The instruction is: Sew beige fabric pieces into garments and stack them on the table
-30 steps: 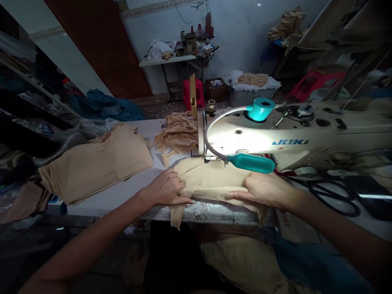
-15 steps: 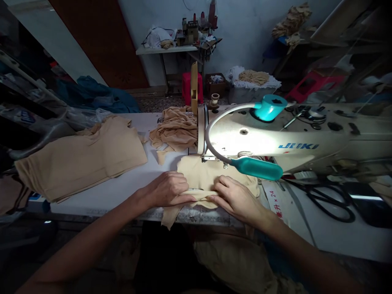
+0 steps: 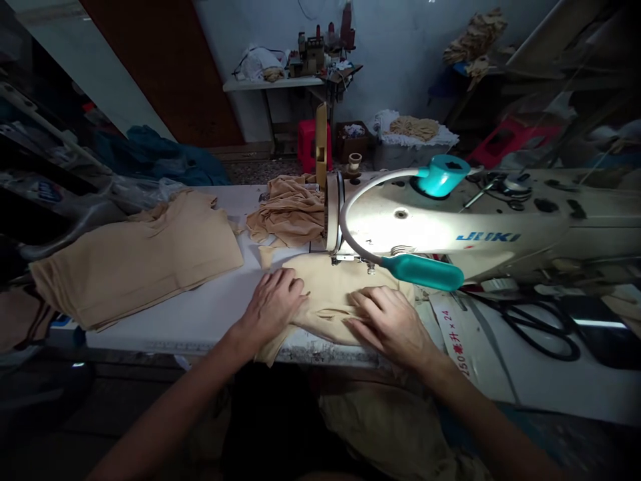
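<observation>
Under the head of a sewing machine point(image 3: 425, 227) lies a piece of beige fabric point(image 3: 325, 284), with a puckered fold near its front edge. My left hand point(image 3: 275, 304) rests palm down on the fabric's left side, fingers slightly bent and nothing pinched. On the right side my right hand point(image 3: 393, 324) touches the fabric, thumb and forefinger apart beside the fold. The needle area is partly hidden behind the teal lamp point(image 3: 425, 272), which lights the machine and cloth.
Stacked beige fabric pieces point(image 3: 145, 257) lie on the table's left, and a crumpled beige heap point(image 3: 290, 210) sits behind the needle end. Black scissors point(image 3: 541, 331) and a dark flat object point(image 3: 595, 331) lie at right. A red stool point(image 3: 306, 143) stands beyond.
Both hands have loosened their pinch on the rolled front edge. The fabric now lies flatter, and my left hand has shifted up and left onto it.
</observation>
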### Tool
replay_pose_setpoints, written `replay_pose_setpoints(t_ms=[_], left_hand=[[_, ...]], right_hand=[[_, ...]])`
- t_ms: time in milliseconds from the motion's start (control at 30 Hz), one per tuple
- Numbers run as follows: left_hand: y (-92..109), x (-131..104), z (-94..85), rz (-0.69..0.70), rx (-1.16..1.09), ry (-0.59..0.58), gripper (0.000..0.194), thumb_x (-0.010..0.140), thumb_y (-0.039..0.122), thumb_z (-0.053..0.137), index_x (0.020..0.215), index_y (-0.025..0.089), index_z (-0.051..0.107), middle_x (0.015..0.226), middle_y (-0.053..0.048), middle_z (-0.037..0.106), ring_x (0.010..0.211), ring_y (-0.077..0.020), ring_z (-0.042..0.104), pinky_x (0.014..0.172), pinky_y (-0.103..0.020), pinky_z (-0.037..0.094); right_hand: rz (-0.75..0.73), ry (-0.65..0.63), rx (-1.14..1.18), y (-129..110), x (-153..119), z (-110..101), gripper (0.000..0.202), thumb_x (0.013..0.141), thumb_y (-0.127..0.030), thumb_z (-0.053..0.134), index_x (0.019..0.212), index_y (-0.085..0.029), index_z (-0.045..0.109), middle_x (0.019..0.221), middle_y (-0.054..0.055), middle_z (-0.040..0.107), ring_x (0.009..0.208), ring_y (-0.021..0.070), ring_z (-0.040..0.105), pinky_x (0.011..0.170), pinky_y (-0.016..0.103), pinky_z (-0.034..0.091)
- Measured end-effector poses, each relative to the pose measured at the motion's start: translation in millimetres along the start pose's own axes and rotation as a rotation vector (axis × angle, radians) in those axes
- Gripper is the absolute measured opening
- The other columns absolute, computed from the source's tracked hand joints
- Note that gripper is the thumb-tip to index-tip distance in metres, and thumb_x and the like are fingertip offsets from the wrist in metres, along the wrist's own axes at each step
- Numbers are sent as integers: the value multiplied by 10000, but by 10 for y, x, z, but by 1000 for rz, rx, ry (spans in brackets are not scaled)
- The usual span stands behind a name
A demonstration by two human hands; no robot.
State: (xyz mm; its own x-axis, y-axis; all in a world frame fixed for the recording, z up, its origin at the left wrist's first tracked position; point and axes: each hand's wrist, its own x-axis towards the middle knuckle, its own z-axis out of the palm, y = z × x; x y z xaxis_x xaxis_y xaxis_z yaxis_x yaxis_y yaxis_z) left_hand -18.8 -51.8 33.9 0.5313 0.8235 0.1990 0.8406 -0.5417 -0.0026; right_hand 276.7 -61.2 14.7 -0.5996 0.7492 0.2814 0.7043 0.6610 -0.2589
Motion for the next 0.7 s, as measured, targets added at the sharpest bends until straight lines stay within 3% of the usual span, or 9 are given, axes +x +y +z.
replay_pose_setpoints(t_ms=[133,300,500,700], left_hand=[[279,-51,117,167,-153,33,374,1133,379,512,1426,175,627,1515,-148,644,1435,-324,578,1152,-463,501],[405,-286,370,106,-90,36,510,1111,445,558,1542,173,564,1620,-160,560,1541,-418,466,1190,-566,468],[221,-426,359,-1,-99,101,533,1110,499,530,1533,179,582,1624,-184,547,1533,-411,471,1166,-555,471],[-28,-121,192,-170,36,79,434,1122,499,482,1381,217,686,1471,-153,676,1292,-373,622,1022,-515,493]], right_hand=[[-12,40,-16,21,-148,134,537,1097,-451,570,1548,-161,559,1508,202,642,1392,376,596,1115,539,513],[-3,-30,-132,163,-433,190,620,1118,-471,525,1648,-158,446,1650,191,514,1532,376,479,1217,599,421],[55,-50,-110,120,-541,66,614,1104,-521,541,1578,-131,537,1636,210,526,1541,387,458,1264,608,360],[129,20,-84,83,-515,54,551,1091,-542,560,1478,-157,629,1574,187,596,1493,377,502,1261,589,363]])
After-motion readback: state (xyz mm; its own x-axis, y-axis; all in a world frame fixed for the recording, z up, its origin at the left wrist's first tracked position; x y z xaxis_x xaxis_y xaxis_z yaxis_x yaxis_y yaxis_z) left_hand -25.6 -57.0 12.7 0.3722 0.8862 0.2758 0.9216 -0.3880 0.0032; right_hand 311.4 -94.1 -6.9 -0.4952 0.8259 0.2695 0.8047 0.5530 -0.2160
